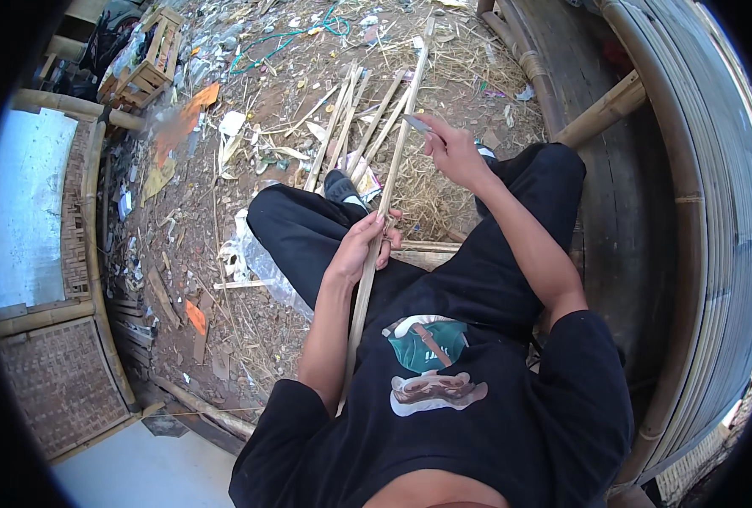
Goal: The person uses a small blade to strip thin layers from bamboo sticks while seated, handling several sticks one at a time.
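Note:
A long, pale bamboo strip (364, 296) runs from beside my body, between my knees, out over the ground. My left hand (366, 244) is closed around it near my left knee, with the fingers wrapped under the strip. Farther along, my right hand (456, 154) grips a knife (417, 124) whose grey blade lies against or just over the strip's right edge. The knife's handle is hidden inside my fist. Beyond my left shoe (342, 188), several more bamboo strips (332, 135) lie side by side on the ground.
To my right stands a dark wooden platform (626, 220) with a bamboo frame. A woven bamboo panel (69, 372) is at the left. A wooden crate (146, 63) sits at the far left. Litter, shavings and a clear plastic bag (274, 284) lie on the dirt.

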{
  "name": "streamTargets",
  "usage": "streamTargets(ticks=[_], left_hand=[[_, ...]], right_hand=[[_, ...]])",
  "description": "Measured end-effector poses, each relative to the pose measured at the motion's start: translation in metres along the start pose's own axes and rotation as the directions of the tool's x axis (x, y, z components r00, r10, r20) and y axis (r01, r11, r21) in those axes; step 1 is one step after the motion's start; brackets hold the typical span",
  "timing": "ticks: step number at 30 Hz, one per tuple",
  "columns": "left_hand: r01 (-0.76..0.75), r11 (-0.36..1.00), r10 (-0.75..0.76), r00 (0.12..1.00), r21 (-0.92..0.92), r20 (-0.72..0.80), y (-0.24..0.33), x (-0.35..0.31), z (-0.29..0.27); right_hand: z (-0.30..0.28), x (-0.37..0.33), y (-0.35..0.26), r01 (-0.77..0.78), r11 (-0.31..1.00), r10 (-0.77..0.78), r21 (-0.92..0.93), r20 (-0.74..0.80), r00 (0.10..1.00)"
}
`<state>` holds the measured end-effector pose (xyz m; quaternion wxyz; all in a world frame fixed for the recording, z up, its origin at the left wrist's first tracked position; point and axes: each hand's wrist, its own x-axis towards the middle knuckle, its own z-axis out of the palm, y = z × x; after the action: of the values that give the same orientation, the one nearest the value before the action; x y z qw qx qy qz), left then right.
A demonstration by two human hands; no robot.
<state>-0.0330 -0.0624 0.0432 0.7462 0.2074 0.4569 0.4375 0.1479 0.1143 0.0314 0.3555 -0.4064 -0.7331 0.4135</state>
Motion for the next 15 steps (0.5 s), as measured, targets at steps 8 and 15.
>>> streamTargets(ticks=[8,15], left_hand=[[-0.001,0.998,0.000,1.000,-0.062,-0.014,-0.003,0.022,-0.007],[0.064,0.997,-0.067,0.994,-0.033,-0.087,-0.009,0.032,-0.009]], right_hand=[[0.038,-0.026,0.002,0.154,0.988,-0.136,-0.033,0.309,0.941],[0.040,-0.024,0.004,-0.330,0.937,0.249,0.119,0.435,0.865]])
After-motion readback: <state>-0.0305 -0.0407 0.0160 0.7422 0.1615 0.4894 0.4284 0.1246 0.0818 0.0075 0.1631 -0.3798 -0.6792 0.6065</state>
